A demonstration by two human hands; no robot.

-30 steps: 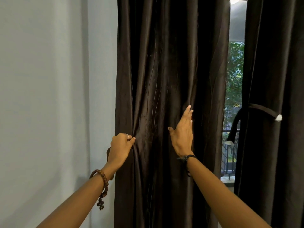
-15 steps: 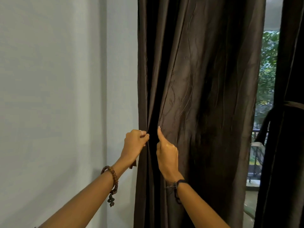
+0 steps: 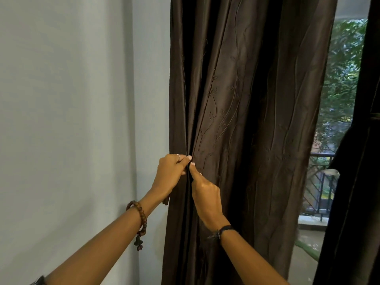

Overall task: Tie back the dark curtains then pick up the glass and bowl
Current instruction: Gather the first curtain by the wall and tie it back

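Observation:
A dark brown curtain [image 3: 246,120] with a raised vine pattern hangs in front of me. My left hand [image 3: 171,173] grips a gathered fold at its left edge, fingers curled round the cloth. My right hand [image 3: 205,194] meets it from the right, its fingertips pinching the same fold. A second dark curtain [image 3: 357,182] hangs at the right edge of view with a tieback band [image 3: 375,117] round it. No glass or bowl is in view.
A pale grey wall [image 3: 82,120] fills the left half. Between the two curtains a gap shows green foliage [image 3: 341,68], a dark balcony railing [image 3: 320,182] and a strip of floor below.
My right hand has slid left across the curtain from flat on the cloth to the fold that my left hand grips. The view has shifted left, pushing the right curtain toward the edge.

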